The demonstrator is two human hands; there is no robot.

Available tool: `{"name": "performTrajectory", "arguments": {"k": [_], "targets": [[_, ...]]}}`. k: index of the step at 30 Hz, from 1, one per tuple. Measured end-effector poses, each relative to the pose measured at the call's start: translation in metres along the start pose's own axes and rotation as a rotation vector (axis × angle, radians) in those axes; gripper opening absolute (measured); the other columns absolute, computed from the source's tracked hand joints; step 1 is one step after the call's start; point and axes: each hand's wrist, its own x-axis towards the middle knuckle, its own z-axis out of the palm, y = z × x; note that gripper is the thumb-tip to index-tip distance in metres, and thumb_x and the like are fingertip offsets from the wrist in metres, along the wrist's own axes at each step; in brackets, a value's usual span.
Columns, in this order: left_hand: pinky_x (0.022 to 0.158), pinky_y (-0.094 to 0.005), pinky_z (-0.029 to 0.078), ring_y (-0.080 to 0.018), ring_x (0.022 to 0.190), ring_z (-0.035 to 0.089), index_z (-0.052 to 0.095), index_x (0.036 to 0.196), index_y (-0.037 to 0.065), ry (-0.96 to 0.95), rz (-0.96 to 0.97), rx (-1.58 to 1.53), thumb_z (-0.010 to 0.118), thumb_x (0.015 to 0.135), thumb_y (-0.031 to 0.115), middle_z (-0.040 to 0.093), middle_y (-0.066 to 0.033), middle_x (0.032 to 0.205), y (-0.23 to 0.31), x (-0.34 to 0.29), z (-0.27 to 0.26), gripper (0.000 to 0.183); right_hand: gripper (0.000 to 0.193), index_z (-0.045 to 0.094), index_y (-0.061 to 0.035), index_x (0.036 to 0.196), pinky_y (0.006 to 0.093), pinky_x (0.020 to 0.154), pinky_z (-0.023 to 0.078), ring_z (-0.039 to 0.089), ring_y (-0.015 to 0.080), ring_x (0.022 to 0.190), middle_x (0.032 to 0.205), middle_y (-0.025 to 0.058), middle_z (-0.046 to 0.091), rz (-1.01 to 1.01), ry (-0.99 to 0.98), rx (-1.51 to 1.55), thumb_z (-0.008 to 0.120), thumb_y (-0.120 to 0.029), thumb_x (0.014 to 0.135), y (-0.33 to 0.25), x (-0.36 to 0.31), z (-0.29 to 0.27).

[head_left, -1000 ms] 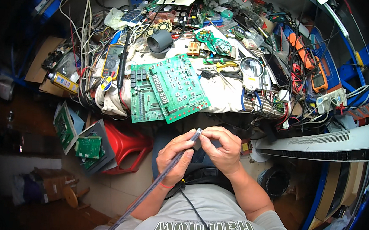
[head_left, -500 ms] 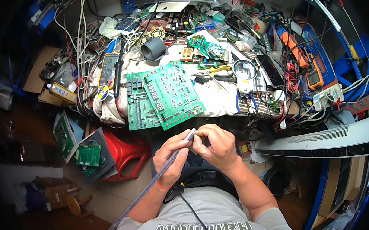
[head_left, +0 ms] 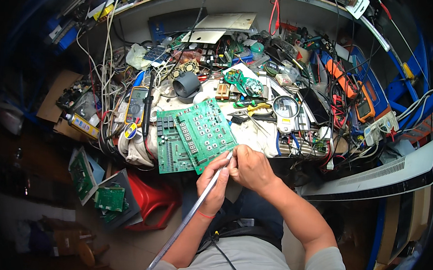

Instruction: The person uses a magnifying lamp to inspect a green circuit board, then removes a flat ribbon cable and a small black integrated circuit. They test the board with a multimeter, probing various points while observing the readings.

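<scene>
A long flat grey ribbon cable [head_left: 184, 222] slants up from the lower edge. My left hand [head_left: 213, 185] is closed around it close to its upper end. My right hand [head_left: 254, 170], fingers pinched, meets the cable's end; the fingers cover most of that tip. Both hands are at the near corner of a green circuit board [head_left: 212, 129] with rows of push buttons and a digit display. Under it, to the left, lies a second green circuit board [head_left: 171, 154] with black relays. Both boards overhang the bench's front edge.
A yellow multimeter [head_left: 136, 104] lies left of the boards. Behind them are a grey cylinder [head_left: 186, 85], yellow-handled pliers [head_left: 258, 107] and a magnifier [head_left: 285, 107]. Wires and parts heap across the back. A red stool [head_left: 156, 201] and a long white panel [head_left: 380, 169] flank me.
The view has tilted up, showing more of the shelf. My hands, with the cable, have come up against the near corner of the upper circuit board.
</scene>
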Motion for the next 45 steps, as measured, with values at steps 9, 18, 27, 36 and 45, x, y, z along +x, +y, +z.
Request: {"name": "performTrajectory", "arguments": {"k": [9, 18, 27, 36, 45], "targets": [[0.107, -0.0346, 0.052, -0.0211, 0.122, 0.065, 0.061, 0.136, -0.006, 0.079, -0.148, -0.205, 0.058, 0.110, 0.014, 0.066, -0.0182, 0.137, -0.036, 0.034, 0.015, 0.033, 0.024, 0.052, 0.0000, 0.092, 0.0525, 0.062, 0.059, 0.070, 0.0447, 0.067, 0.074, 0.0256, 0.067, 0.031, -0.143, -0.109, 0.064, -0.020, 0.088, 0.032, 0.033, -0.006], [0.110, -0.0336, 0.050, -0.0215, 0.128, 0.063, 0.063, 0.132, -0.005, 0.066, -0.119, -0.328, 0.058, 0.110, 0.011, 0.064, -0.0183, 0.141, -0.032, 0.058, 0.028, 0.028, 0.024, 0.053, 0.0035, 0.092, 0.0565, 0.065, 0.057, 0.069, 0.0497, 0.071, 0.076, 0.0291, 0.068, 0.158, -0.211, -0.112, 0.064, -0.018, 0.089, 0.032, 0.060, -0.031], [0.117, -0.0456, 0.049, -0.0318, 0.135, 0.059, 0.057, 0.132, -0.008, 0.035, -0.050, -0.277, 0.058, 0.109, 0.014, 0.054, -0.0257, 0.150, -0.030, 0.053, 0.017, 0.031, 0.023, 0.065, 0.0031, 0.090, 0.0308, 0.063, 0.059, 0.072, 0.0143, 0.069, 0.079, 0.0104, 0.075, 0.386, -0.115, 0.360, 0.074, -0.017, 0.094, 0.028, 0.047, -0.023], [0.112, -0.0414, 0.052, -0.0284, 0.132, 0.061, 0.062, 0.131, -0.006, -0.055, 0.142, 0.090, 0.059, 0.108, 0.009, 0.058, -0.0231, 0.148, -0.033, 0.049, 0.004, 0.027, 0.033, 0.062, -0.0010, 0.078, 0.0315, 0.056, 0.054, 0.067, 0.0140, 0.061, 0.070, 0.0092, 0.069, 0.801, -0.093, 0.638, 0.063, -0.031, 0.093, 0.013, 0.049, -0.009], [0.112, -0.0393, 0.049, -0.0284, 0.128, 0.064, 0.069, 0.122, -0.003, -0.039, 0.282, 0.297, 0.061, 0.103, 0.001, 0.066, -0.0205, 0.139, -0.030, 0.055, 0.005, 0.021, 0.027, 0.061, -0.0038, 0.082, 0.0270, 0.051, 0.047, 0.057, 0.0121, 0.058, 0.074, 0.0035, 0.060, 1.006, -0.275, 0.938, 0.056, -0.028, 0.093, 0.025, 0.063, -0.015]]}}
